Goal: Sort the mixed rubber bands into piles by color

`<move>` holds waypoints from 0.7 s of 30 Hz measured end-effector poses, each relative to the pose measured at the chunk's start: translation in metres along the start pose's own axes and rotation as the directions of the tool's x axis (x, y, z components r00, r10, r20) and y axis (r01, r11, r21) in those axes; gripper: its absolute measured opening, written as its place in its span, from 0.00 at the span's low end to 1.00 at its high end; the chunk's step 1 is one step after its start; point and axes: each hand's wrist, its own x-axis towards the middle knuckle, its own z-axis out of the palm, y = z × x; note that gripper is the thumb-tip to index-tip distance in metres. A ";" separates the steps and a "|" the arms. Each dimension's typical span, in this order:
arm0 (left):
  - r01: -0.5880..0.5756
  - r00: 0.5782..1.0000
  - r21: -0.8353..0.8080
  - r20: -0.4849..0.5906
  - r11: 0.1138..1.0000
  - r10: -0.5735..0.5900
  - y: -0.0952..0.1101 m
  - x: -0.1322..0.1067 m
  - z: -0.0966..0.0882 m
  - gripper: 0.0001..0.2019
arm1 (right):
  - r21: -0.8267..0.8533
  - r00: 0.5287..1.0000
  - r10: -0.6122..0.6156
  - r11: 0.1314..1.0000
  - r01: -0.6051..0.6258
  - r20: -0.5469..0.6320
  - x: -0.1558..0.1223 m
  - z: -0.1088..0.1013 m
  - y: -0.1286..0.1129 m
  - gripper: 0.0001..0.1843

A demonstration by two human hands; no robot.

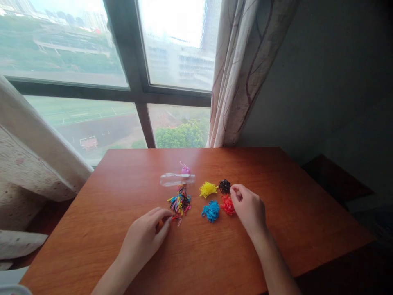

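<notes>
The mixed pile (pixel 180 202) of small coloured bands lay about midway between the table's left and right edges, rather nearer the far edge of the table (pixel 123 196). The left hand (pixel 145 231) reached in from the near left, its thumb and forefinger tips close together at the pile's near side, beside a few loose reddish bands (pixel 175 217). Whether those fingers gripped a band could not be told.

Toward the right edge from there stood four one-colour heaps: the yellow heap (pixel 208 189) and the black heap (pixel 224 186) on the far-edge side, the blue heap (pixel 211 211) and the red heap (pixel 227 204) on the near side. The right hand (pixel 250 209) had its thumb and forefinger drawn together just beside the black heap; a band between them could not be made out.

A clear container (pixel 173 179) lay sideways between the mixed pile and the far edge, with a pink round piece (pixel 186 169) just beyond it.
</notes>
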 end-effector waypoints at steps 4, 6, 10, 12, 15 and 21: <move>-0.002 1.000 0.004 0.006 1.000 0.002 0.000 0.001 0.001 0.11 | -0.114 0.997 0.027 0.993 -0.019 0.068 0.017 0.005 0.017 0.07; 0.001 1.000 0.006 0.010 1.000 -0.001 0.000 0.000 0.002 0.11 | -0.137 0.995 0.033 0.990 -0.019 0.097 0.021 0.009 0.019 0.07; 0.003 1.000 0.009 0.017 1.000 -0.003 -0.001 -0.001 0.002 0.12 | -0.145 0.993 0.037 0.989 -0.020 0.111 0.025 0.016 0.017 0.06; 0.000 1.000 0.009 0.013 1.000 0.000 -0.001 -0.001 0.002 0.12 | -0.142 0.993 0.031 0.990 -0.015 0.114 0.026 0.018 0.017 0.06; -0.012 1.000 0.007 0.001 1.000 0.012 -0.001 -0.001 0.002 0.11 | -0.131 0.993 0.018 0.991 -0.004 0.113 0.027 0.019 0.016 0.06; -0.020 1.000 0.013 -0.001 1.000 0.020 0.002 -0.001 0.000 0.11 | -0.094 0.996 -0.007 0.995 0.016 0.087 0.025 0.019 0.017 0.08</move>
